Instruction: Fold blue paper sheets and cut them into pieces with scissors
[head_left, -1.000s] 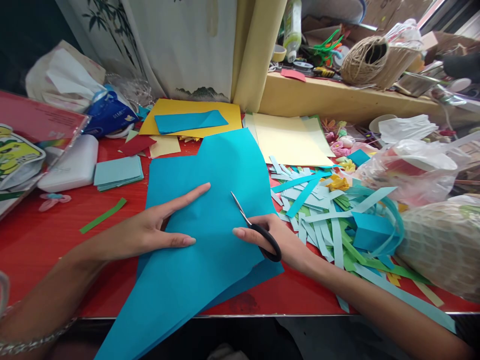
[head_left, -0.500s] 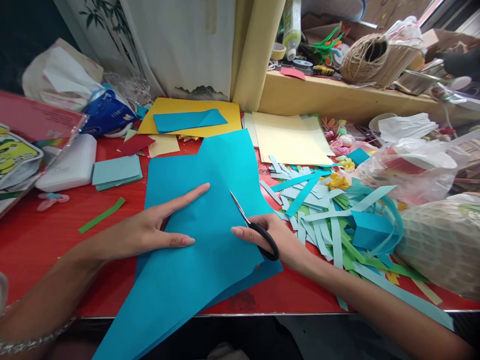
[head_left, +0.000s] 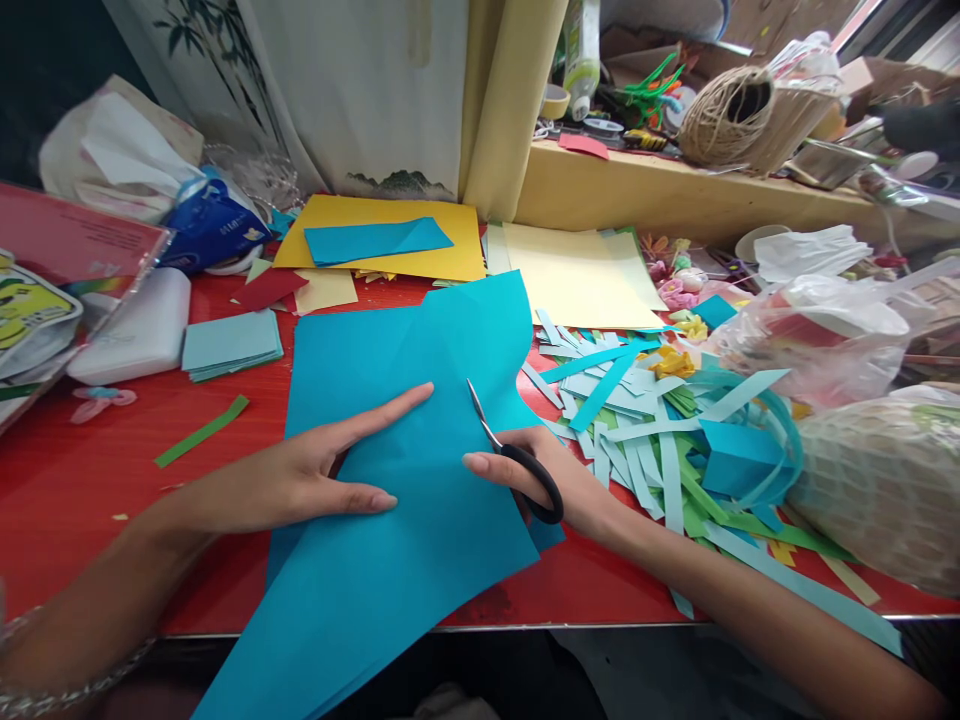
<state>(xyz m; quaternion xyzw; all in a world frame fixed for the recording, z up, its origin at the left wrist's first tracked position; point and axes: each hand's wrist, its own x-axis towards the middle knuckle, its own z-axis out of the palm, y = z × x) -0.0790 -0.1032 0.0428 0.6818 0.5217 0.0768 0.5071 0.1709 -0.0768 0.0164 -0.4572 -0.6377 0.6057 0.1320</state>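
- At 6 to 7 o'clock, the near corner of the blue paper [head_left: 405, 570] hangs past the table edge [head_left: 600, 627], its tip out of view; its size probably forces this overhang. The rest lies in overlapping layers at centre, under both hands.
- At 9 o'clock, the left hand [head_left: 296, 482] is wide, thumb and forefinger spread on the paper, likely to steady the upper layer; its other fingers are hidden.
- At 3 o'clock, the right hand [head_left: 574, 488] holds the scissors [head_left: 529, 463], blades nearly together and pointing to 11 over the paper. The thumb lies along the top, outside the loop, so the tool looks parked in the grip. Whether fingers pinch the paper's edge, I cannot tell.
- At 9, farther out, a green strip [head_left: 201, 432] lies on red surface; there seems room for the left arm to shift.
- At 2 to 3, the strips [head_left: 600, 395] crowd close beside the paper, with the net bag [head_left: 885, 480] beyond, so sideways room looks tight.
- At 10, the pale stack [head_left: 231, 340] sits squared, just beside the paper.
- At 1, the cream sheets [head_left: 585, 275] lie flat.
- At 12, the yellow sheet [head_left: 465, 245] bears a blue slip [head_left: 375, 243]. The shelf [head_left: 637, 200] bounds reach at 1.
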